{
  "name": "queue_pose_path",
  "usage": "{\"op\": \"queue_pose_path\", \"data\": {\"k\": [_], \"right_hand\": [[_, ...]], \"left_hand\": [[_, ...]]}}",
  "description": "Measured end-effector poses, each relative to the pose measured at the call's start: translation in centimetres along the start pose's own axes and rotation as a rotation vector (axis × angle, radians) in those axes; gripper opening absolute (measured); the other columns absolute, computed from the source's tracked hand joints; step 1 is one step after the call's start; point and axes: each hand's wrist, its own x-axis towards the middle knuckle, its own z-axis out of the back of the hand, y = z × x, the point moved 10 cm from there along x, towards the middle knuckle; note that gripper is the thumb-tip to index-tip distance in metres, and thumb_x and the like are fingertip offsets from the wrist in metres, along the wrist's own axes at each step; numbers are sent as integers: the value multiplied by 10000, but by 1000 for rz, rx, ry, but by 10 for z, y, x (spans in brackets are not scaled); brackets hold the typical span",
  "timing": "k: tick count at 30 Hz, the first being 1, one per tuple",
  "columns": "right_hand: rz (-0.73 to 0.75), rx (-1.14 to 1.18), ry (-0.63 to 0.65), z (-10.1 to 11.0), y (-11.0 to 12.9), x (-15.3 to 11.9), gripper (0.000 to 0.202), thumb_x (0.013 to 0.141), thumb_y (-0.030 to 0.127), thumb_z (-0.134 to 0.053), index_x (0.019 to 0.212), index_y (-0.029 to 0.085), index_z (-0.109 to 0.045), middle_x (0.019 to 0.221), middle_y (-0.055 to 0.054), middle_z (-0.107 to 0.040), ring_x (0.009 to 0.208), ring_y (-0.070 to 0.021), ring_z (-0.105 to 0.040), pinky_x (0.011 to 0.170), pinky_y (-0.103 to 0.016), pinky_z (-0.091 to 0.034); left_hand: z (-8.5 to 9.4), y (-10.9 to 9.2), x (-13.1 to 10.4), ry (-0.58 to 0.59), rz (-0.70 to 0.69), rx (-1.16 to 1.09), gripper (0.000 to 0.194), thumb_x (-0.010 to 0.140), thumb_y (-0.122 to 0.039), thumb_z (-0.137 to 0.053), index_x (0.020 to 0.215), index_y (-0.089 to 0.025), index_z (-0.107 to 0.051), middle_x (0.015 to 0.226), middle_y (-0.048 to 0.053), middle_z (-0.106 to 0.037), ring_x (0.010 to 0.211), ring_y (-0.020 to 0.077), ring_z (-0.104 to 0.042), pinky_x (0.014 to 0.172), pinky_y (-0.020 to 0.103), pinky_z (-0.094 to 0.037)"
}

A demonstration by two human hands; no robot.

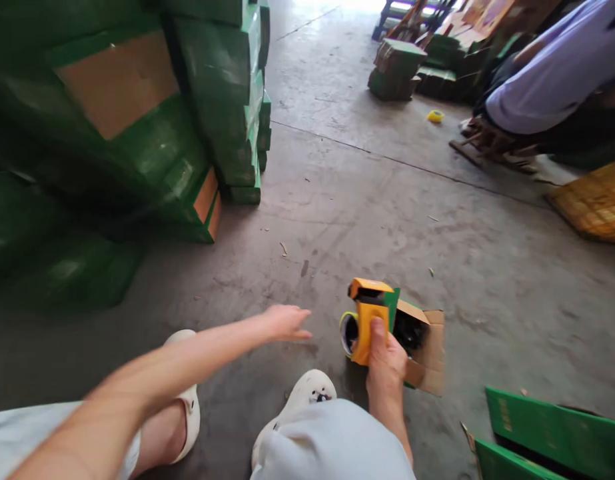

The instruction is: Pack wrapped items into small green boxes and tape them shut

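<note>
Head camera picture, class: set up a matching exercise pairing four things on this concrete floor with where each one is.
Things:
1. orange plastic tape dispenser
2. small yellow tape roll
3. stack of green cardboard boxes
4. woven yellow mat

Places:
A. at the far right edge
B. gripped in the right hand
C. far off on the floor, near the other person
D. piled high at the left

Pairs: 1-B, 2-C, 3-D, 4-A

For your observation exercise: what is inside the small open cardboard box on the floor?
Inside the cardboard box only a dark, shiny shape shows. The right hand and yellow tape dispenser cover the rest.
</note>
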Motion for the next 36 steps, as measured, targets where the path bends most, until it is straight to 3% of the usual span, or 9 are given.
{"op": "queue_pose_path", "data": {"k": [2, 5, 8, 13, 18, 21, 28, 32, 36], "right_hand": [[40, 128, -132, 47, 6, 3, 684, 753, 853, -687, 775, 170, -648, 550, -15, -625, 459, -162, -546, 456, -281, -452], [80, 196, -293, 106, 5, 3, 602, 794, 758, -745, 756, 165, -647, 545, -7, -626, 447, -146, -544, 449, -270, -457], [92, 199, -329, 133, 0, 6, 576, 845, 714, -730, 761, 147, -662, 546, -16, -635, 443, -149, -558, 437, -272, -459], [113, 301, -297, 134, -5, 5, 603, 820, 744, -735, 704, 162, -626, 525, -3, -616, 421, -134, -535, 421, -260, -435], [87, 289, -233, 135, -6, -4, 598, 854, 759, -696, 762, 171, -635, 540, 0, -623, 435, -133, -546, 434, -243, -431], [37, 199, -82, 122, -13, -3, 663, 815, 831, -668, 809, 168, -646, 546, -8, -622, 446, -144, -557, 437, -247, -428], [56, -244, 379, 3, -24, -9, 626, 687, 781, -743, 943, 219, -643, 816, -48, -745, 736, -250, -695, 634, -317, -516], [110, -557, 414, -64, -25, -2, 500, 766, 662, -720, 957, 239, -535, 948, -94, -754, 913, -303, -719, 723, -332, -501], [143, -723, 474, -120, -30, 7, 565, 778, 626, -761, 1054, 234, -461, 1008, -129, -753, 1001, -326, -727, 764, -328, -493]], "left_hand": [[-43, -66, 40, 76, -1, -153, 1010, 844, -852, -507, 1616, -212, -392, 1299, 209, -730, 1175, 369, -720, 905, 412, -569], [-75, -128, 80, 87, 40, -213, 1236, 821, -889, -494, 1684, -82, -134, 1278, 298, -709, 1208, 413, -700, 950, 463, -552], [-81, -156, 101, 54, 63, -161, 956, 952, -664, -486, 1639, -42, -252, 1225, 294, -727, 1185, 391, -715, 950, 460, -555], [-58, -164, 112, 25, -50, 49, 393, 1003, -303, -459, 1298, -94, -611, 1165, 245, -746, 1126, 322, -746, 904, 381, -573], [-16, -110, 72, 90, -284, 277, 284, 951, -253, -572, 1211, -164, -645, 1082, 168, -766, 1098, 297, -743, 939, 344, -547], [10, -43, 21, 127, -405, 458, 332, 928, -159, -530, 1238, -188, -648, 1032, 115, -774, 1016, 245, -748, 916, 295, -529], [77, 146, -62, -34, 29, 172, 343, 967, -379, -601, 1289, -283, -666, 1055, 36, -776, 922, 212, -734, 789, 254, -509], [55, 203, -95, -103, 385, -401, 1046, 766, -476, -846, 1641, -284, -305, 1407, 141, -652, 662, 148, -699, 587, 258, -504], [-12, 203, -101, -240, 617, -959, 1331, 626, -338, -986, 1673, -245, -169, 1312, 201, -680, 674, 176, -739, 577, 263, -547]]}}
